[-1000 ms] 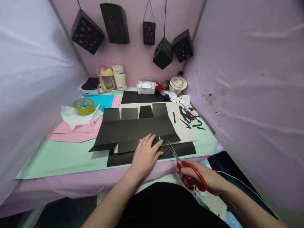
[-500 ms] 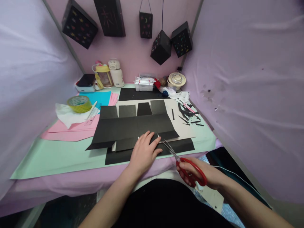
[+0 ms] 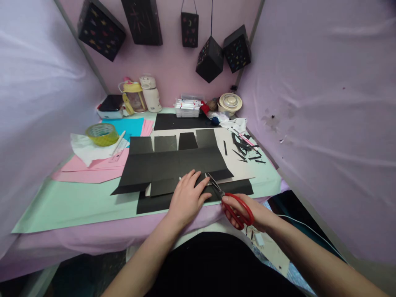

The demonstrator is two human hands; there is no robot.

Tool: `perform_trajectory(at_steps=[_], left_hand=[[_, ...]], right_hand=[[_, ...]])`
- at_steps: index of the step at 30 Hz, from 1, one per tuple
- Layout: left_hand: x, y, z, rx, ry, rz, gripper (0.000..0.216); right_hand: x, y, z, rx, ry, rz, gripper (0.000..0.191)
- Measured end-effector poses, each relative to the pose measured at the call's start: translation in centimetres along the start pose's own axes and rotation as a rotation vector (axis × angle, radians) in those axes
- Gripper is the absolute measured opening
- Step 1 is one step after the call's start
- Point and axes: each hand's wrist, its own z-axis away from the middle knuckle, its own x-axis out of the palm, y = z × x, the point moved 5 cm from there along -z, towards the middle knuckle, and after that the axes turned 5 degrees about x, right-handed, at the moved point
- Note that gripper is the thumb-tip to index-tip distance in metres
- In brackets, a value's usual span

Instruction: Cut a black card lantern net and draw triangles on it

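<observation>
A cut black paper sheet [image 3: 173, 163] with several flaps along its far and near edges lies on a mint-green mat [image 3: 77, 204]. My left hand [image 3: 187, 198] rests flat on the sheet's near edge, fingers spread. My right hand [image 3: 247, 210] grips red-handled scissors [image 3: 230, 202], whose blades reach a slit in the near edge, just right of my left fingers. A second black sheet [image 3: 238, 189] lies underneath, along the table's front.
Pink paper [image 3: 93, 167], blue paper [image 3: 131, 126], a yellow tape roll [image 3: 102, 134] and a ruler lie at left. Black scraps [image 3: 247, 150] litter the right. Bottles [image 3: 140, 98], a pen box [image 3: 187, 108] and a round tin [image 3: 230, 102] line the back. Black lanterns [image 3: 210, 60] hang above.
My right hand has brought the scissors left and forward, so the blades now meet the black sheet's near edge. My left hand stays put. The view has tilted down slightly.
</observation>
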Motion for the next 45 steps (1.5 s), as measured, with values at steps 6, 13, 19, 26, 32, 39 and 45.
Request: perform_trajectory(at_steps=[6,13,19,26,32,39,45], left_hand=[[0.0,0.0,0.0,0.012,-0.011,-0.006,0.043],[0.1,0.0,0.1,0.021,-0.005,-0.013,0.042],[0.1,0.0,0.1,0.01,-0.009,-0.007,0.043],[0.1,0.0,0.0,0.012,-0.009,-0.008,0.042],[0.1,-0.1,0.1,0.02,0.008,-0.02,0.043],[-0.1,0.5,-0.1,0.058,0.098,-0.066,0.039],[-0.5,1.8,-1.4,0.045,0.168,-0.081,0.018]], right_hand=[[-0.1,0.0,-0.5,0.01,0.023,-0.029,0.048],[0.0,0.2,-0.6,0.003,0.025,-0.059,0.05],[0.0,0.1,-0.7,-0.001,0.049,-0.037,0.051],[0.1,0.4,-1.0,-0.013,0.069,-0.024,0.052],[0.1,0.5,-1.0,-0.006,0.089,0.002,0.05],[0.0,0.7,-1.2,0.005,0.115,0.019,0.048],[0.0,0.7,-1.2,0.015,0.119,0.03,0.047]])
